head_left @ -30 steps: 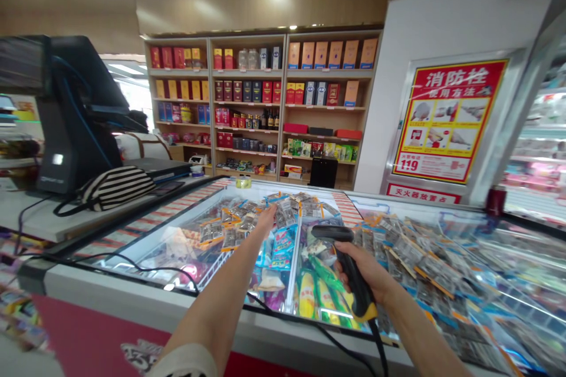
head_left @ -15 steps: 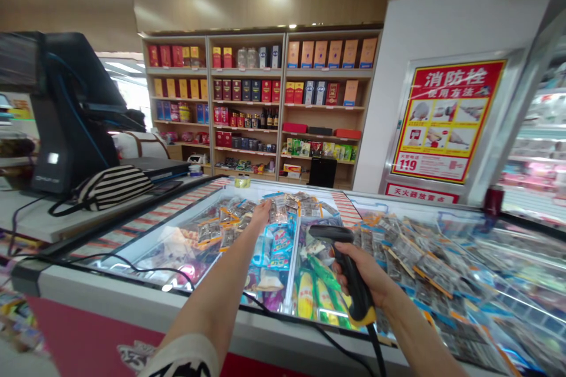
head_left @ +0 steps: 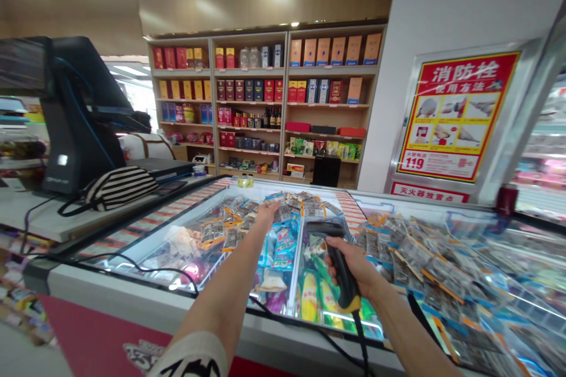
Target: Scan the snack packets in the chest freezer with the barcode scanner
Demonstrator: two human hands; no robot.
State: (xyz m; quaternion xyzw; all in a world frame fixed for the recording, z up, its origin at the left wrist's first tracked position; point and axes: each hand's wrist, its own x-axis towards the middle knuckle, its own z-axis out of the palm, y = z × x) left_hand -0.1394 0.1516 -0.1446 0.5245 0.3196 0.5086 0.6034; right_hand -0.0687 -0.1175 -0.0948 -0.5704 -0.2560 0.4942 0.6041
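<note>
My right hand (head_left: 354, 262) is wrapped round the handle of a black and yellow barcode scanner (head_left: 344, 268), whose head points left above the freezer's glass top. A cable runs down from the scanner's grip. My left hand (head_left: 269, 212) reaches out to the far part of the glass, its fingers closed at the edge of a small snack packet (head_left: 283, 213); the fingertips are partly hidden. More grey packets with orange and blue edges (head_left: 312, 206) lie around it. A big spread of similar packets (head_left: 420, 259) covers the glass to the right.
Under the glass of the chest freezer (head_left: 145, 294) are bagged ice creams (head_left: 283, 244). A black cable (head_left: 145, 270) trails along the front edge. At left stand a checkout terminal (head_left: 75, 123) and a striped pouch (head_left: 121, 188). Shelves of boxes (head_left: 252, 91) line the back.
The scanner in my right hand has shifted slightly left and its head has turned. My left hand stays by the packets at the far side. The view has shifted a little.
</note>
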